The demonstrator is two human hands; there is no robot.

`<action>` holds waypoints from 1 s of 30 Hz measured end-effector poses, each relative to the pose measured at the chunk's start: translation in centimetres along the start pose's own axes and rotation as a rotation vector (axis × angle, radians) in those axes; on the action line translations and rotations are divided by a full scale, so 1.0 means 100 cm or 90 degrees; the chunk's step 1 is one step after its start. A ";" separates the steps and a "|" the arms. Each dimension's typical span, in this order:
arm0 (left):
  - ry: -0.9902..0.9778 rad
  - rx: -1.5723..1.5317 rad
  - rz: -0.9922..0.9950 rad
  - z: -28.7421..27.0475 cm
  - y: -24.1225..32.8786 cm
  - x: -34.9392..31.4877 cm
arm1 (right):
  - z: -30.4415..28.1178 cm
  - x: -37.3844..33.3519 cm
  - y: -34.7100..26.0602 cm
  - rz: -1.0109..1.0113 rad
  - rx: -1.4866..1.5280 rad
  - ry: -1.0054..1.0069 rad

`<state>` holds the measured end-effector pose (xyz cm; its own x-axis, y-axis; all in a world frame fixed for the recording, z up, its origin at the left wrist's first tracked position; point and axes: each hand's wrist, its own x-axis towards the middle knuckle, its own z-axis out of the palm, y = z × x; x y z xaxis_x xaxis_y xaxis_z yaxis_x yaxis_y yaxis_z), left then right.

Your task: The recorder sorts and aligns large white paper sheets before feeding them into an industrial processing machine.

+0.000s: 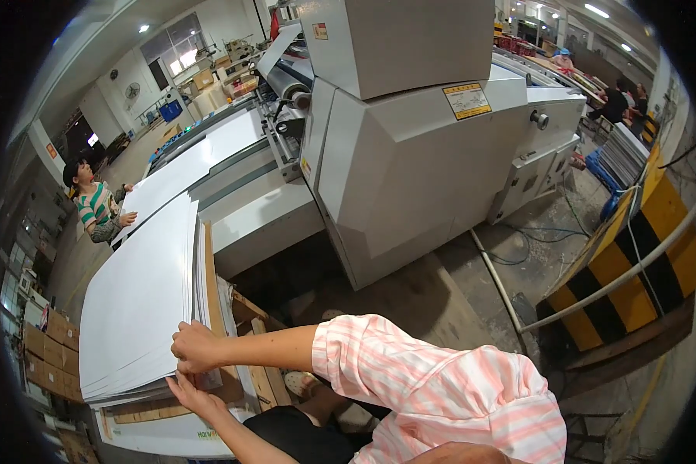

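A thick stack of large white sheets (135, 301) lies on a low pallet at the left. My right hand (196, 346), on a pink-striped sleeve, reaches across and grips the stack's near corner with its fingers curled over the edge. Just below it, my left hand (192, 394) presses against the lower sheets at the same corner, fingers spread along their edge. At the far end a co-worker in a green-striped top (94, 207) has both hands on the sheets.
A big grey-white printing machine (417, 147) fills the middle, with a white feed table (209, 155) running back from it. Brown boards (210, 278) stand beside the stack. A yellow-black barrier (634, 247) and metal rail stand right; cardboard boxes (50, 348) lie far left.
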<state>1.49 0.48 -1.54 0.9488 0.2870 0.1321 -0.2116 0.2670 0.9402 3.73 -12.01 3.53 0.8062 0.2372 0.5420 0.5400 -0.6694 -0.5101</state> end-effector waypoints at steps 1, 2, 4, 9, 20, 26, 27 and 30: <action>0.011 0.007 -0.009 0.001 0.001 -0.001 | 0.000 0.001 -0.003 0.001 0.002 -0.002; 0.011 0.008 -0.009 -0.001 0.000 0.000 | 0.001 0.002 -0.006 0.034 0.002 -0.002; 0.014 0.030 0.015 -0.007 -0.005 0.004 | 0.002 0.004 -0.010 0.068 0.002 -0.003; 0.034 0.013 0.014 -0.013 -0.014 0.014 | 0.005 0.006 -0.012 0.102 0.009 -0.004; 0.016 0.026 -0.001 -0.007 -0.005 0.011 | 0.015 0.007 -0.009 0.029 -0.059 0.087; 0.014 0.002 -0.019 -0.009 -0.006 0.013 | 0.012 0.003 -0.009 0.029 -0.040 0.020; 0.022 0.000 -0.024 -0.010 -0.005 0.013 | 0.010 0.003 -0.010 0.028 -0.026 0.005; 0.036 -0.001 -0.027 -0.010 -0.006 0.012 | 0.009 0.002 -0.010 0.003 -0.017 0.037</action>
<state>2.51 1.52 -2.28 0.9422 0.3267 0.0737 -0.1716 0.2818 0.9440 3.57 -10.70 3.53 0.7926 0.1939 0.5781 0.5293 -0.6894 -0.4945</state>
